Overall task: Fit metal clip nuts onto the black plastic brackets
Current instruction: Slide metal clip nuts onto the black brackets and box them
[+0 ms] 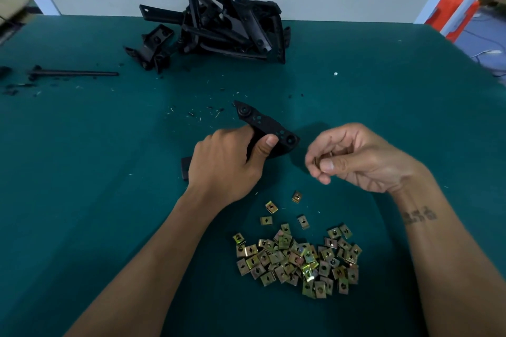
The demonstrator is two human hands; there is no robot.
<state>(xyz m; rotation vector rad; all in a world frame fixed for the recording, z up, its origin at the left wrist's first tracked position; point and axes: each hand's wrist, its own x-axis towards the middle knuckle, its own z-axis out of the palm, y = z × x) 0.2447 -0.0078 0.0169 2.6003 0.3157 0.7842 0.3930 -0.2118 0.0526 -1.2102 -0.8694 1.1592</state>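
Note:
My left hand (228, 164) grips a curved black plastic bracket (264, 124) just above the green table, thumb across its face. The bracket's holed ends stick out beyond the fingers. To its right, my right hand (353, 157) pinches a brass-coloured clip nut (322, 157) between thumb and fingers, a short gap from the bracket's right end. A heap of several clip nuts (298, 258) lies on the table below both hands, with a few strays above it.
A pile of black plastic brackets (219, 26) sits at the table's far edge against a white wall. A black rod (74, 73) and black scraps lie at the far left. A white speck (335, 73) lies right of centre. An orange object (451, 18) stands beyond the right edge.

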